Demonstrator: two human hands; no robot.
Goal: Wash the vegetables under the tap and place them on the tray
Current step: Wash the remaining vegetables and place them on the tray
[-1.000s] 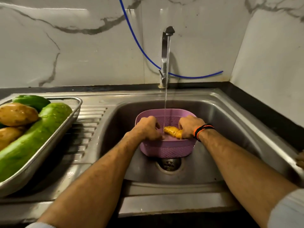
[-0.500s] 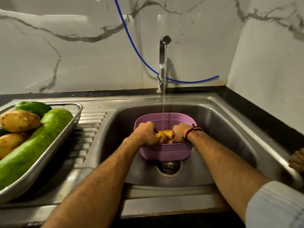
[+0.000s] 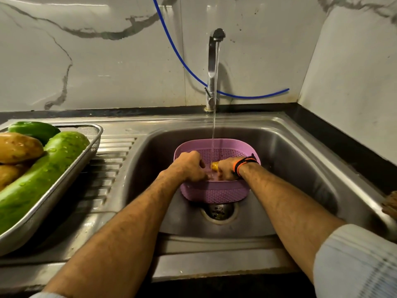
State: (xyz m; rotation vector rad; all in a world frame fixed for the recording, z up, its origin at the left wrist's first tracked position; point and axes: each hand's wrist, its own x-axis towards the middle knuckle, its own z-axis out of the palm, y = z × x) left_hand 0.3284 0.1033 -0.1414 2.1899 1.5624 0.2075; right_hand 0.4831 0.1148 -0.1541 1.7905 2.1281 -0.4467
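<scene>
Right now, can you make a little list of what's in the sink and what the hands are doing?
tap: running
basket: purple, in the sink, under the stream
left hand: in the basket, fingers curled
right hand: grips a yellow vegetable
tray: on the drainboard, holds a long green gourd and potatoes

Lilac perforated basket [image 3: 214, 193], green gourd [image 3: 43, 168], blue hose [image 3: 178, 59], grey-veined white marble wall [image 3: 96, 67].

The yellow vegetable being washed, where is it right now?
In the head view it sits centre frame: the yellow vegetable is inside the purple basket in the sink, under the tap's stream, between the left hand and right hand.
</scene>
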